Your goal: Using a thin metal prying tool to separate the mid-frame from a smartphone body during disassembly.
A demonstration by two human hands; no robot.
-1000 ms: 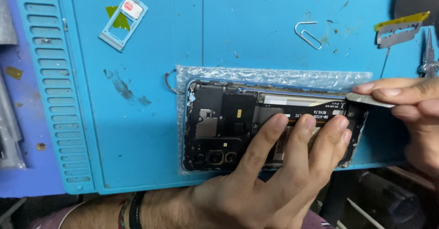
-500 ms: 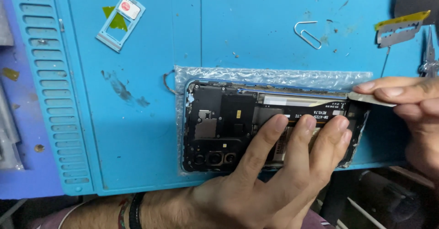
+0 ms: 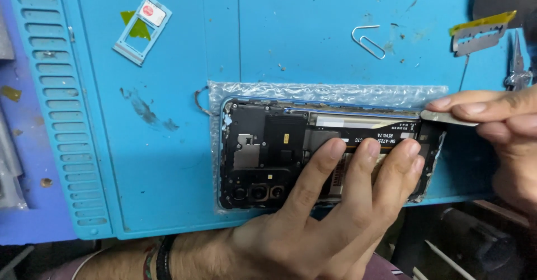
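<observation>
Blue mat (image 3: pixel 313 45) on desk, opened phone (image 3: pixel 279 151) on bubble wrap (image 3: pixel 330 92).
We press left hand (image 3: pixel 335 201) flat, fingers apart, on phone; right hand (image 3: pixel 498 129) grip pinched on thin blade (image 3: pixel 447 118) at its edge.

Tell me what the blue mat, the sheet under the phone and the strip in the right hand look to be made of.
Blue mat: probably silicone or soft rubber, matte, with moulded ridges and scuff marks.
Sheet under the phone: clear plastic bubble wrap, going by its small shiny cells.
Strip pinched in the right hand: thin, flat, pale grey; likely metal, though plastic is possible.
</observation>
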